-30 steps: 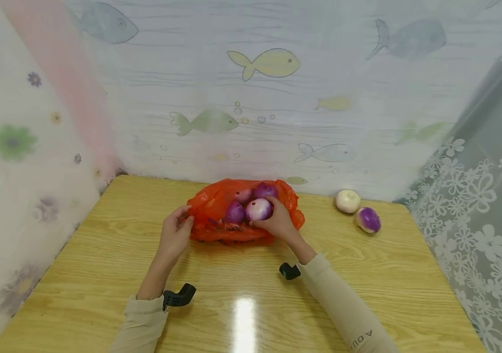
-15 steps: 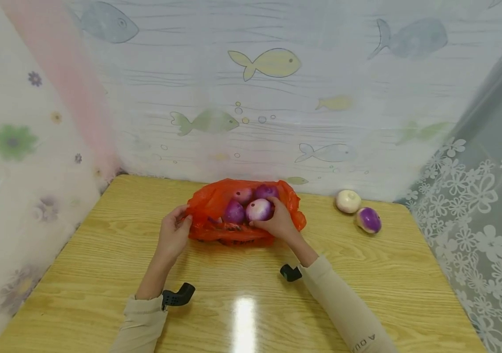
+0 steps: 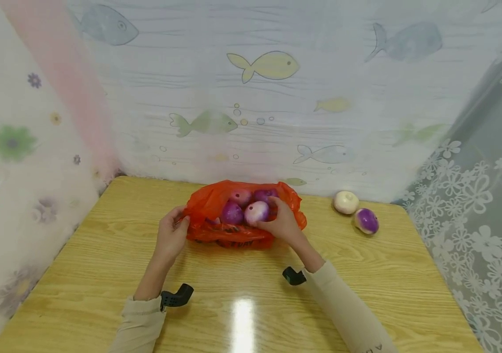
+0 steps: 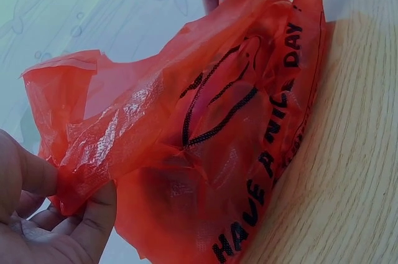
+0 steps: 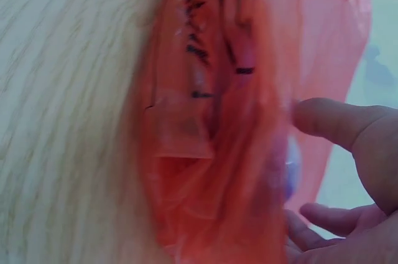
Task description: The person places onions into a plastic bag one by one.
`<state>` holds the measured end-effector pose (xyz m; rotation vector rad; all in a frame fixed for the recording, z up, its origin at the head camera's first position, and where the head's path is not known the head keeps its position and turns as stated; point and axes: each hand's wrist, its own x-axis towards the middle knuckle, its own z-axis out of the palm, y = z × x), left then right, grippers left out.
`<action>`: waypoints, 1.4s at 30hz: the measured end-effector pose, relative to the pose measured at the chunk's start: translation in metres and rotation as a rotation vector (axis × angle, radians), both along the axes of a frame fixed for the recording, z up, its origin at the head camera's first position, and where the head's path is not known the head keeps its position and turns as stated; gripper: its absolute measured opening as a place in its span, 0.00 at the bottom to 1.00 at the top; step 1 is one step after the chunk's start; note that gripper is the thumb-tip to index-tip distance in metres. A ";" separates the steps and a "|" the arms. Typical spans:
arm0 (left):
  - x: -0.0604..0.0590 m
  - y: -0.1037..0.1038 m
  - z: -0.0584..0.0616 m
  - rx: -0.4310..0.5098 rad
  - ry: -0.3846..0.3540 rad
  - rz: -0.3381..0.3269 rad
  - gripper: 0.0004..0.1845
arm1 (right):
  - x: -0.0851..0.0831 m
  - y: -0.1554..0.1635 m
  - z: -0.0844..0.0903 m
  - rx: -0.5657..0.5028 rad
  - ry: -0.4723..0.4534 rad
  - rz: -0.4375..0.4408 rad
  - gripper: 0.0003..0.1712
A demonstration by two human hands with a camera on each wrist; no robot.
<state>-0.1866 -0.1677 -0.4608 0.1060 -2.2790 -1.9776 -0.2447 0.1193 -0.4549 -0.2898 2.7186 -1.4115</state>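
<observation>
A red plastic bag [image 3: 207, 203] with black lettering lies at the back middle of the table, its mouth facing up. Several purple and white turnips sit inside; the mostly white turnip [image 3: 255, 213] is nearest my right hand [image 3: 283, 223]. That hand reaches in over the bag's right side, thumb and fingers spread apart beside this turnip. In the right wrist view, only a sliver of the turnip [image 5: 291, 167] shows past the bag's wall. My left hand [image 3: 171, 233] pinches the bag's left edge between thumb and fingers, and in the left wrist view the film [image 4: 84, 170] bunches there.
A white turnip [image 3: 345, 202] and a purple-and-white turnip [image 3: 366, 221] lie close together at the back right of the wooden table [image 3: 215, 289]. Directly behind the table hangs a curtain [image 3: 215, 162] printed with fish.
My right thumb and fingers have opened away from the mostly white turnip, and the hand has shifted slightly right. The left hand keeps its pinch on the bag.
</observation>
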 end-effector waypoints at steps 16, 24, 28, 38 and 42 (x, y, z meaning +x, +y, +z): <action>0.002 -0.001 0.001 0.036 -0.018 0.012 0.18 | 0.024 0.036 0.026 -0.317 0.127 0.068 0.29; 0.000 -0.001 0.000 0.037 -0.027 0.017 0.18 | 0.027 0.081 0.011 -0.488 0.260 -0.088 0.21; 0.001 -0.001 0.001 0.044 -0.032 0.013 0.19 | 0.027 0.109 -0.002 -0.499 0.313 -0.210 0.17; 0.001 0.000 -0.001 0.018 -0.024 0.016 0.19 | 0.027 0.174 -0.027 -0.626 0.400 -0.459 0.15; 0.002 0.001 0.001 0.022 -0.029 0.019 0.18 | 0.033 0.189 -0.027 -0.650 0.439 -0.502 0.18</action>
